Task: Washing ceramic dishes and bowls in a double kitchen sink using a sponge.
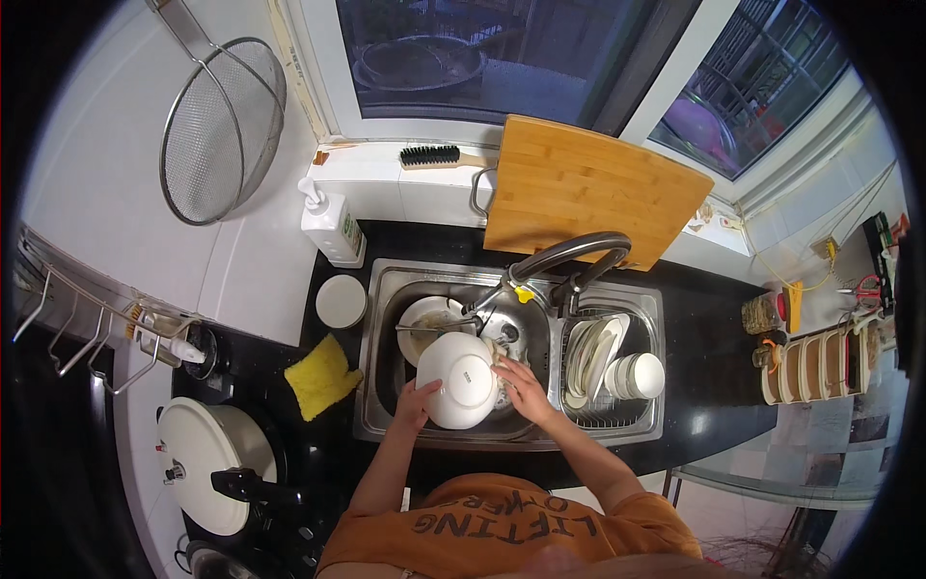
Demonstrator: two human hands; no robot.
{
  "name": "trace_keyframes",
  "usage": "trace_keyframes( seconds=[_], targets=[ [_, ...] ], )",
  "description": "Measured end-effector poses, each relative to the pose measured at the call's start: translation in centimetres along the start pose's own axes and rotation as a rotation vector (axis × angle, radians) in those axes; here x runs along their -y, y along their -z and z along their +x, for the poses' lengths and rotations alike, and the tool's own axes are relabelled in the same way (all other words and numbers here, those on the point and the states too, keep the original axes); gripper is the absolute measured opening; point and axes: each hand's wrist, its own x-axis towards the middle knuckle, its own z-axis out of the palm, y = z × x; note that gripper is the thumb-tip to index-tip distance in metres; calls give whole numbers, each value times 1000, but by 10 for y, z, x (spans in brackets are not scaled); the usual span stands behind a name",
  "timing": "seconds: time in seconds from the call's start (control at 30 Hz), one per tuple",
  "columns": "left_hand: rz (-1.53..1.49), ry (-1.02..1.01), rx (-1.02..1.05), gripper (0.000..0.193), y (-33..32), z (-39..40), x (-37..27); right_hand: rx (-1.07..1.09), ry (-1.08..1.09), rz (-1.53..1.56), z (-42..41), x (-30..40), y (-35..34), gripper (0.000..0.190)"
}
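Observation:
My left hand [417, 404] grips the rim of a white ceramic bowl [452, 405], its thumb on the outside. The bowl is tilted with its underside and foot ring facing me, over the left basin of the stainless steel sink [387, 279]. My right hand [522, 387] presses a pale cloth [500, 354] against the bowl's right edge; its fingertips are partly hidden. Behind the bowl, another white bowl [414, 326] sits in the basin with a utensil across it. The faucet [571, 253] arches above the divider.
White plates [589, 354] and stacked bowls [640, 376] stand in the right basin's wire rack. Left of the sink are a yellow cloth [318, 376], a round white lid or dish [341, 301] and a pump bottle [334, 228]. A wooden cutting board [586, 188] leans behind the faucet. A pressure cooker [210, 463] stands lower left.

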Motion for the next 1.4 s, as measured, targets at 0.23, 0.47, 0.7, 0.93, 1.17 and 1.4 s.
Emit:
trace_keyframes(
  seconds=[0.23,0.47,0.7,0.93,1.17,1.4],
  targets=[
    [89,80,23,36,-7,1,7,12,-69,72,20,4,1,45],
    [-6,7,-102,37,5,19,23,249,-160,-99,-29,-19,-19,43],
    [-321,112,144,43,-24,-3,5,58,77,-296,-16,33,39,69],
    [-301,394,466,55,-111,-21,45,81,299,-408,0,83,186,32],
    [98,361,427,48,-109,-9,23,154,88,-872,10,100,324,26],
    [83,267,103,41,-28,7,11,284,-40,-957,-13,-43,317,28]
  ],
)
